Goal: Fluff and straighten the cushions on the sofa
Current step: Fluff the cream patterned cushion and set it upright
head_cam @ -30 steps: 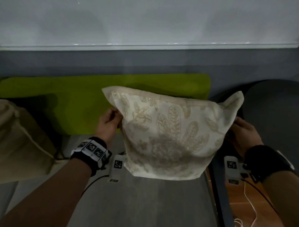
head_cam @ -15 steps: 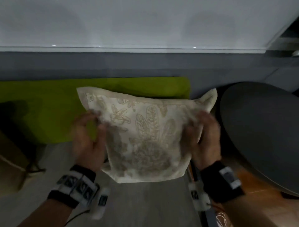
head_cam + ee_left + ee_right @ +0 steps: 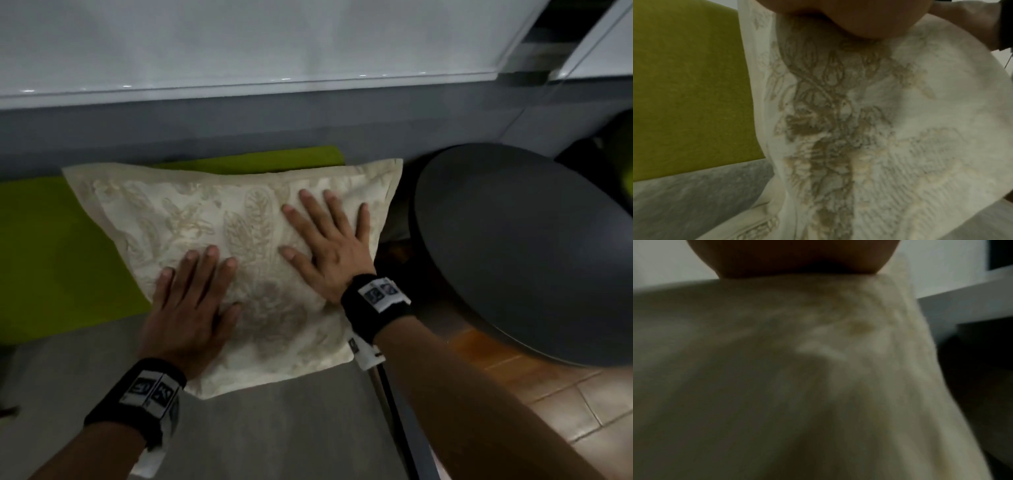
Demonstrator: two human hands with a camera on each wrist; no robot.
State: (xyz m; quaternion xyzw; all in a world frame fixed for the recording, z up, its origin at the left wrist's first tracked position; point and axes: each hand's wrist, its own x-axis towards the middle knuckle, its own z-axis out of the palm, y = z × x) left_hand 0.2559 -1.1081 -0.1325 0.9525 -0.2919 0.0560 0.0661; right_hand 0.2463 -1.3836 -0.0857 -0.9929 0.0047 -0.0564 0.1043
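Observation:
A cream cushion point(image 3: 178, 219) with a beige embroidered leaf pattern leans against the green back cushion point(image 3: 51, 257) of the grey sofa point(image 3: 274, 428). My left hand point(image 3: 191, 301) lies flat on its lower left part, fingers spread. My right hand point(image 3: 329, 236) presses flat on its right half, fingers straight and spread. In the left wrist view the cushion point(image 3: 879, 129) fills the frame under my palm, with the green back cushion point(image 3: 690, 81) to its left. The right wrist view shows the blurred cushion point(image 3: 797, 386) under my palm.
A round dark grey seat or table point(image 3: 520, 246) stands just right of the sofa's end. Orange floor tiles point(image 3: 534, 387) show below it. A grey sofa backrest point(image 3: 239, 130) and a white wall point(image 3: 239, 41) run behind.
Both hands let go of the cushion's sides and now lie flat on its front. The cushion went from held up to leaning back against the green back cushion.

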